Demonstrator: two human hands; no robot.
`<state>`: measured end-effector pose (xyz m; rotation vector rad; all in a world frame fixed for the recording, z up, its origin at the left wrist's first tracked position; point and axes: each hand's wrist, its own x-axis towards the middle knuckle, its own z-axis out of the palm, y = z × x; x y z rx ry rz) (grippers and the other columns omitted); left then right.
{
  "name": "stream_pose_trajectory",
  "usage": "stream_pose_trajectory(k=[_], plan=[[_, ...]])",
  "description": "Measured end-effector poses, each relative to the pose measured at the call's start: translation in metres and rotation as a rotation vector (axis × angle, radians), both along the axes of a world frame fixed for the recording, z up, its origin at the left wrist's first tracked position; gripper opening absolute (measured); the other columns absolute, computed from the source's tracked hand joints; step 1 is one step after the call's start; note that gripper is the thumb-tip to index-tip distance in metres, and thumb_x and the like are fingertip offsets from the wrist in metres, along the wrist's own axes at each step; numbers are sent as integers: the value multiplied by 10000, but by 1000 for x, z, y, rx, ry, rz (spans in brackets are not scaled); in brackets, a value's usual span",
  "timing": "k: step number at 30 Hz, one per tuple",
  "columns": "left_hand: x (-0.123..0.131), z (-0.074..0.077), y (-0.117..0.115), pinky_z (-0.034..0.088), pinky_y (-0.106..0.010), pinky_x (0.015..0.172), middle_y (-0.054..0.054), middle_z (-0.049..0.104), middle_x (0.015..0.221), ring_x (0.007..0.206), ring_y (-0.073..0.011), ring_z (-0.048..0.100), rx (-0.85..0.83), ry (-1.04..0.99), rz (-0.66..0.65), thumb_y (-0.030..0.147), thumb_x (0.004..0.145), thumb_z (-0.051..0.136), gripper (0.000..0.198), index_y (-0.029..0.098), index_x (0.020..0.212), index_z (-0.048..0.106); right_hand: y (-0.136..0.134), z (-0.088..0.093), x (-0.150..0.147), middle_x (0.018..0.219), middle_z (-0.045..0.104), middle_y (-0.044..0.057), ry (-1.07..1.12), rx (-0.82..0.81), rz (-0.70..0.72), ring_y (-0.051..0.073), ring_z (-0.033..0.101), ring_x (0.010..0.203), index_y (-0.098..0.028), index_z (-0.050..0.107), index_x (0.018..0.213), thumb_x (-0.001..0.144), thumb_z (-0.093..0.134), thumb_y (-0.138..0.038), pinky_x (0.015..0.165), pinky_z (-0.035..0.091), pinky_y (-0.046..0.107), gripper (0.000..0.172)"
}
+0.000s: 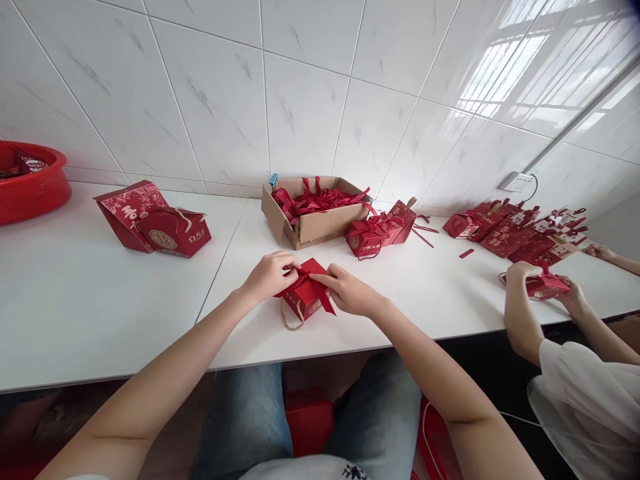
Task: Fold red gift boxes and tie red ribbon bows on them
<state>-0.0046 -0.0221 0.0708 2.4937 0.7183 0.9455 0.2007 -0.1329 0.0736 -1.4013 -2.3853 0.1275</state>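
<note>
A small red gift box (309, 308) with a gold pattern sits on the white table in front of me, its twisted gold cord handle (292, 327) hanging toward the near edge. Across its top lies a red ribbon (324, 300) formed into a bow, one tail draping down the front. My left hand (276, 273) pinches the ribbon at the left side of the bow, fingers closed. At the right, my right hand (350, 289) has its fingers closed on the ribbon near the knot, with the index finger pointing into it. The fingertips partly hide the knot.
Behind the gift box stands a cardboard box (320, 230) full of red ribbons. Bowed boxes (383, 232) stand beside it. Two more gift boxes (183, 233) and a red basin (37, 193) are at left. At right a co-worker's hands (525, 273) hold a red box near many others (510, 233).
</note>
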Motion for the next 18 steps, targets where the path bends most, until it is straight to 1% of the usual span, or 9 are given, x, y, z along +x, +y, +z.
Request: stream_pose_trajectory(k=[3,5,8,11,14,18], plan=[[0,3,0,499,-256,681,-29,680,799,715,-145,622,-25,7,-33,188,764,493,177,173,776,669,3,5,-3,933,470,84,-11,41,-28,166,493,776,-154,489,1344,921,372,-135,764,499,331,439],[0,5,1,508,-253,678,-25,684,804,701,-139,621,-58,5,-46,194,762,505,169,171,790,671,6,8,-5,914,480,83,-52,45,-34,162,487,753,-157,509,1333,924,370,-139,738,482,314,433],[1,7,3,521,-242,671,-22,691,814,719,-139,635,-112,1,-52,205,760,522,173,168,807,685,9,13,-7,901,520,84,-138,6,-6,163,483,740,-177,504,1348,910,385,-114,711,454,304,459],[2,7,6,524,-239,667,-21,689,800,725,-140,638,-122,14,-65,209,752,532,174,168,788,697,9,18,-10,912,556,83,-214,-68,-10,151,477,713,-190,482,1376,910,388,-114,673,422,283,482],[2,5,8,520,-238,659,-18,680,768,694,-134,629,-104,10,-52,203,732,538,171,165,758,702,7,21,-13,890,548,68,-251,-123,-32,134,452,675,-226,489,1377,924,387,-135,639,389,266,473],[5,1,9,513,-231,636,-16,677,758,674,-130,621,-114,2,0,200,709,543,181,164,755,714,6,21,-14,867,532,61,-255,-112,21,127,433,683,-223,520,1354,920,419,-138,644,375,259,454]])
